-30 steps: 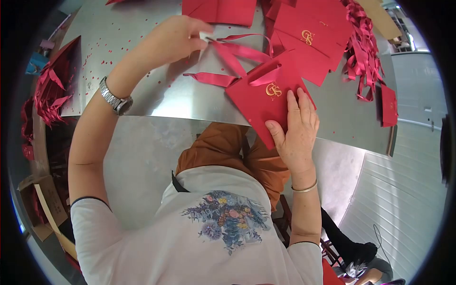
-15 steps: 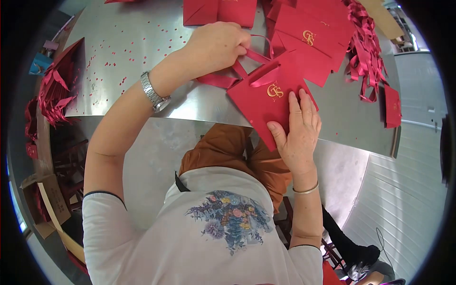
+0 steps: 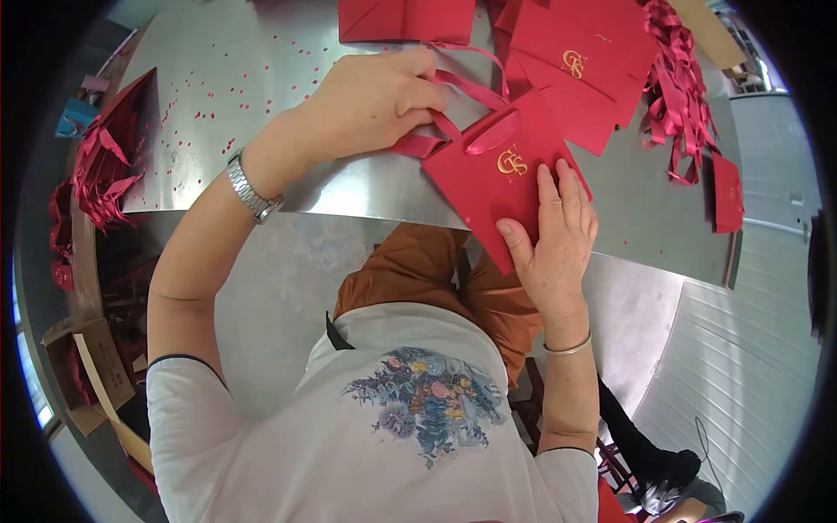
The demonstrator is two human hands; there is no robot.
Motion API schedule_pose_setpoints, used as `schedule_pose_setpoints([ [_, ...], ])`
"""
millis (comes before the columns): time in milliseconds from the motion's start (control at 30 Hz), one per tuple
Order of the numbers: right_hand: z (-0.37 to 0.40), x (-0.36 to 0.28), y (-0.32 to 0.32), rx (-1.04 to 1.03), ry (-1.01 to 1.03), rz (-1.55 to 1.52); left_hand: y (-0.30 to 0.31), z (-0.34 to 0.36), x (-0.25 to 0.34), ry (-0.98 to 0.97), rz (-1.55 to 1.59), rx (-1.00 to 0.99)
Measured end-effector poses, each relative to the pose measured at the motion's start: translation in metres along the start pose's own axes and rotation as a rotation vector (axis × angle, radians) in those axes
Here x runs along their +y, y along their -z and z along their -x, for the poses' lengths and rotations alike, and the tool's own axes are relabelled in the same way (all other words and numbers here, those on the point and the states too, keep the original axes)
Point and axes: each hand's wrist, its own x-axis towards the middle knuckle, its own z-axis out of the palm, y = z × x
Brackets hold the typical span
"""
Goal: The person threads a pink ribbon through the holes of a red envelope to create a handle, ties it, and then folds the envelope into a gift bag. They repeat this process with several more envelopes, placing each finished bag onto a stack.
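Note:
A red paper gift bag (image 3: 488, 187) with a gold monogram lies flat and tilted at the table's near edge. My right hand (image 3: 555, 240) rests on its right side, fingers stretched out and thumb apart. Red ribbon (image 3: 478, 90) loops from the bag's top edge toward my left hand (image 3: 375, 100). That hand is closed on the ribbon, its fingertips bent and partly hidden. Another ribbon end (image 3: 416, 144) shows below the left hand, beside the bag's upper corner.
Stacked red bags (image 3: 580, 87) lie beyond the bag, and another bag (image 3: 405, 19) sits at the back. A heap of ribbons (image 3: 676, 96) hangs at the right. Red paper bits dot the metal table (image 3: 305, 187). More bags (image 3: 109, 152) stand at the left edge.
My left hand has moved left and slightly toward me, with the ribbon still in its fingers. The right hand stays flat on the bag.

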Motion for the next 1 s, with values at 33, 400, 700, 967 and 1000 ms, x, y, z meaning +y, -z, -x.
schedule_pose_setpoints([
  [33, 0.000, 0.000, 0.000, -0.005, -0.001, 0.005, -0.002, 0.000, -0.002, -0.017, -0.077, -0.009],
  [400, 0.002, 0.002, -0.001, -0.008, 0.021, 0.035, -0.014, 0.003, -0.005, 0.086, -0.313, 0.028],
  [700, 0.003, 0.002, -0.003, 0.039, 0.009, 0.011, 0.000, 0.015, 0.028, 0.349, 0.037, 0.368],
  [967, 0.005, 0.004, -0.009, 0.125, 0.013, -0.014, -0.001, 0.040, 0.093, 1.012, 0.994, 0.057],
  [1000, 0.006, 0.004, -0.009, 0.141, 0.022, -0.015, -0.003, 0.038, 0.096, 1.011, 0.990, 0.059],
])
